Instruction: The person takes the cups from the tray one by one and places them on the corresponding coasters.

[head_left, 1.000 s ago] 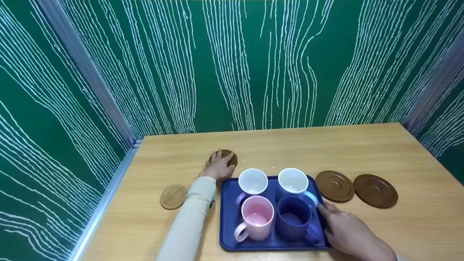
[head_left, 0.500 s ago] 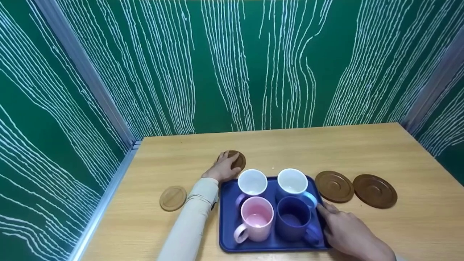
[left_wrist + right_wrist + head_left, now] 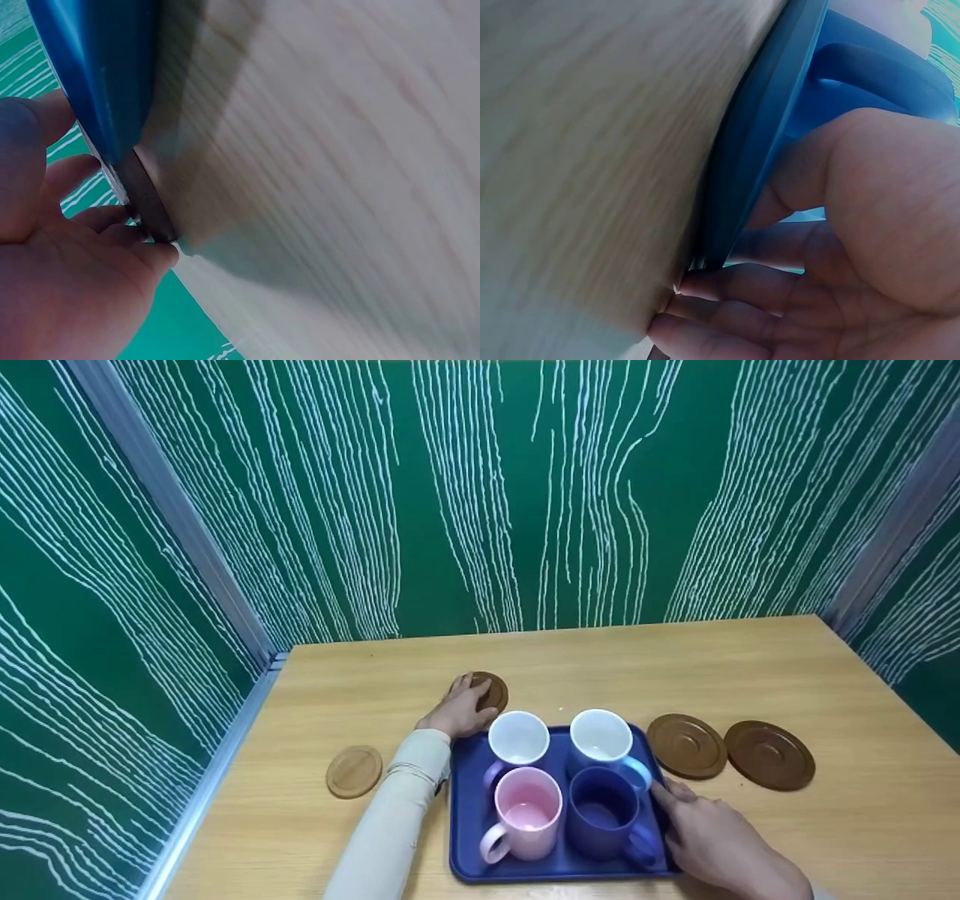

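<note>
In the head view, a navy blue tray (image 3: 468, 840) stands near the table's front. It bears a pink mug (image 3: 528, 810), a navy mug (image 3: 603, 814), and a white-lined mug (image 3: 519, 739) with a purple handle. Another white-lined mug (image 3: 601, 735) has a light blue handle. My left hand (image 3: 459, 711) lies over the left part of a dark brown round coaster (image 3: 496, 691) behind the tray's far left corner. Its fingers touch the coaster's edge. My right hand (image 3: 712, 832) rests against the tray's right rim. In the right wrist view, its thumb reaches over the rim (image 3: 739, 161).
Two brown saucers, a nearer-tray saucer (image 3: 686, 757) and an outer saucer (image 3: 765, 772), lie flat to the tray's right. A light wooden coaster (image 3: 353, 772) is left of my left forearm. Green panels with white lines (image 3: 480, 495) enclose the wooden table (image 3: 585, 667).
My left hand has slid the dark coaster slightly to the right between one second and half a second ago. My right hand has stayed at the tray's right side.
</note>
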A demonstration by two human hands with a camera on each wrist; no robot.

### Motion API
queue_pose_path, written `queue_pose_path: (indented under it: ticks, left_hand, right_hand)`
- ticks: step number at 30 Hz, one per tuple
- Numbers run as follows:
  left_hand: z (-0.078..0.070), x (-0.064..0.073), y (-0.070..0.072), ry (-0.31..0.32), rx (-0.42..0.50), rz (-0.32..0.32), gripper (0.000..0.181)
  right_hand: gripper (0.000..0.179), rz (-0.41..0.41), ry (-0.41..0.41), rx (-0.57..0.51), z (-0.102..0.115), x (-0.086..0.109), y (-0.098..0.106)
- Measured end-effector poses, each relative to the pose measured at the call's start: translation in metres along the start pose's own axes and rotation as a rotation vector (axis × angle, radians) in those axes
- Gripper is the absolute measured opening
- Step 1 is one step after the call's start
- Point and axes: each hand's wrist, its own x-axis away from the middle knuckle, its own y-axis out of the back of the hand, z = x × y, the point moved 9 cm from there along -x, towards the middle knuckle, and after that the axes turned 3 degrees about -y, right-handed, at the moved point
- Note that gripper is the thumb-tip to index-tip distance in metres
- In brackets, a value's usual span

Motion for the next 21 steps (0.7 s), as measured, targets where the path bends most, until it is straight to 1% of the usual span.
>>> queue_pose_path:
  ticks: [6,9,12,15,18,19,21]
  left_hand:
    - [0.0,0.0,0.0,-0.008,0.007,-0.001,0.064]
    - [0.001,0.0,-0.001,-0.001,0.011,-0.001,0.064]
    - [0.001,0.0,0.0,-0.003,0.02,-0.016,0.064]
    - [0.001,0.002,0.005,0.006,0.038,-0.048,0.066]
    - [0.001,0.006,0.013,0.028,0.066,-0.088,0.067]
    - [0.001,0.007,0.017,0.036,0.073,-0.106,0.067]
    - [0.0,0.009,0.027,0.044,0.079,-0.152,0.065]
  right_hand:
    - [0.056,0.024,-0.016,-0.014,0.0,0.0,-0.002]
    - [0.055,0.009,-0.008,-0.008,0.0,0.0,0.0]
    - [0.055,0.014,-0.011,-0.006,0.0,-0.001,0.0]
    - [0.056,0.037,-0.023,-0.011,-0.001,-0.001,-0.002]
    - [0.057,0.052,-0.028,-0.022,-0.002,-0.001,-0.003]
    - [0.057,0.052,-0.029,-0.025,-0.002,-0.001,-0.003]
    - [0.057,0.026,-0.018,-0.015,-0.003,-0.001,-0.001]
